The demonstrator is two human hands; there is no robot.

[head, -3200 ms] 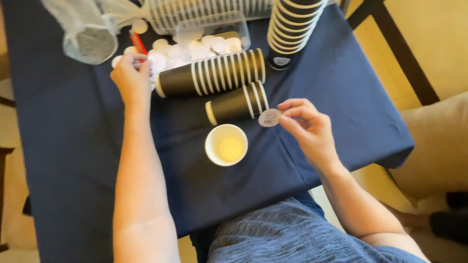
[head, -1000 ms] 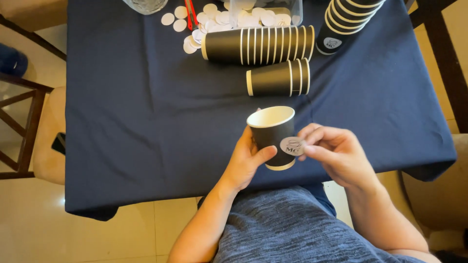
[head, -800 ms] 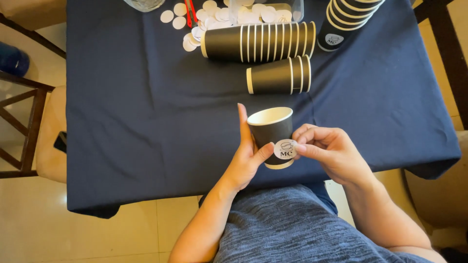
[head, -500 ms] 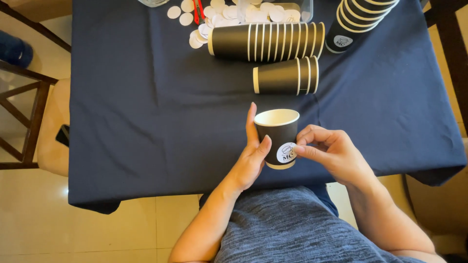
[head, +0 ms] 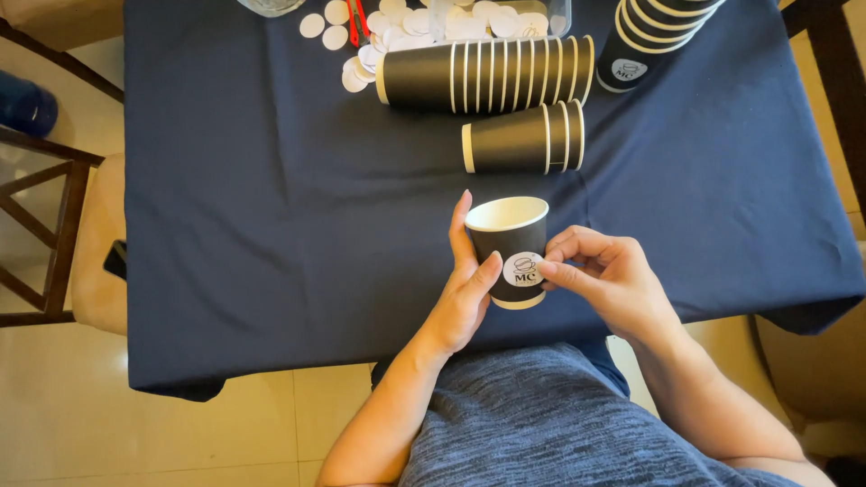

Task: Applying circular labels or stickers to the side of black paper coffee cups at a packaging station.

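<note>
Both hands are on one black paper cup (head: 507, 242) above the near table (head: 271, 216) edge: my left hand (head: 467, 289) grips its side, my right hand (head: 600, 275) pinches the round white sticker (head: 523, 269) against its wall.

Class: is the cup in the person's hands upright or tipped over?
Upright: the black cup has its open rim on top and its base below, held by the left hand.
</note>
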